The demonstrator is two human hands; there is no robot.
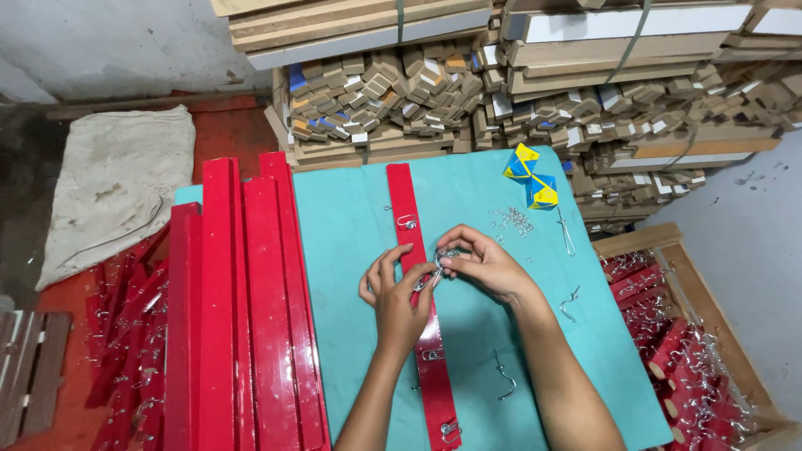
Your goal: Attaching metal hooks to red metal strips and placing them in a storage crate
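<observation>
Stacked bundles of wooden pieces [535,92] fill the wall ahead of you, strapped in rows. Below them the teal table top [351,250] spreads under your arms. On its left edge lies a pile of long red strips [238,309], side by side and overlapping. A wooden crate [693,276] at your right holds more red pieces with metal hooks, and a pale cloth sack [117,184] lies on the floor at the far left.

A single red strip [418,301] runs down the middle of the table, with hooks already fixed along it. Your left hand [399,301] rests on this strip, fingers curled and pressing it. Your right hand [484,263] meets it from the right, fingertips pinched narrow on a small metal hook [440,259] that sits on the strip.

Two small blue and yellow boxes [531,175] stand near the table's far edge, beside a scatter of tiny screws [516,220]. Loose hooks [504,376] lie on the teal surface to your right.
</observation>
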